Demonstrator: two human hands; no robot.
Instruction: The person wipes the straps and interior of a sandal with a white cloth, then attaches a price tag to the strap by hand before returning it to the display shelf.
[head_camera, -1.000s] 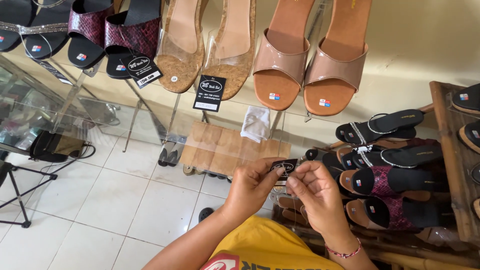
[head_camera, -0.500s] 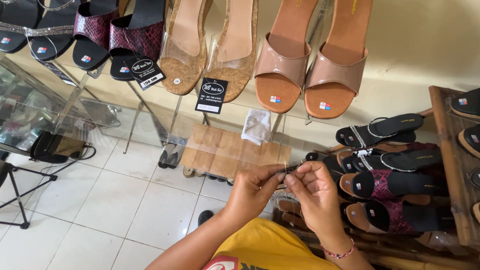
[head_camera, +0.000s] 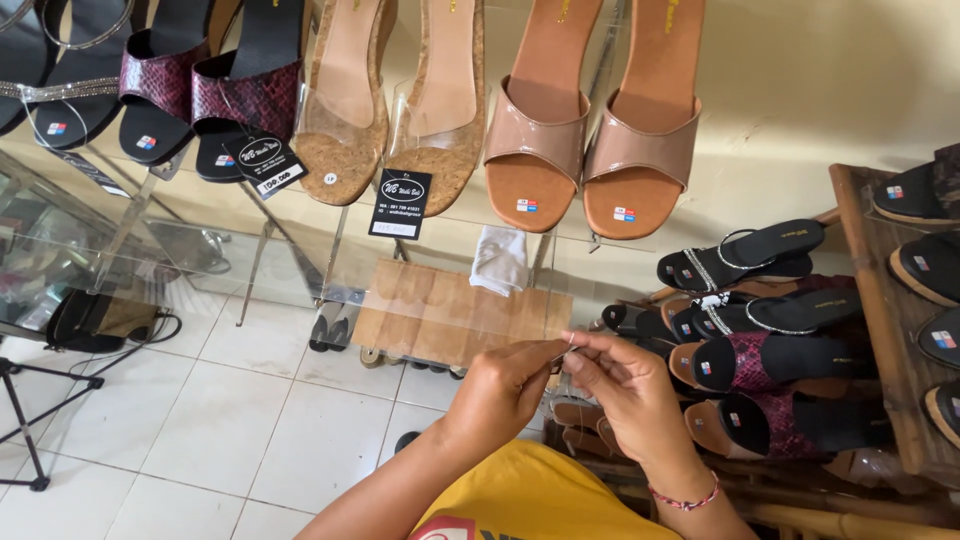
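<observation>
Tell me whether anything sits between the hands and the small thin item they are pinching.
Nothing visible does. The left hand and right hand already meet on the small thin item, fingertips pinching it directly, in front of the shoe display.

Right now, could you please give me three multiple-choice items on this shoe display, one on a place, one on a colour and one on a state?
1. Where is the white cloth?
A. on the clear shelf under the tan sandals
B. on the floor tiles
C. on the wooden rack

2. What colour is the wrist bracelet?
A. blue
B. red
C. green

3. How are the left hand and right hand?
A. far apart
B. flat on the shelf
C. close together, fingertips pinching something small

Answers: 1 A, it lies below that pair; 2 B, red cord on the right wrist; 3 C, fingertips meet mid-air.
</observation>
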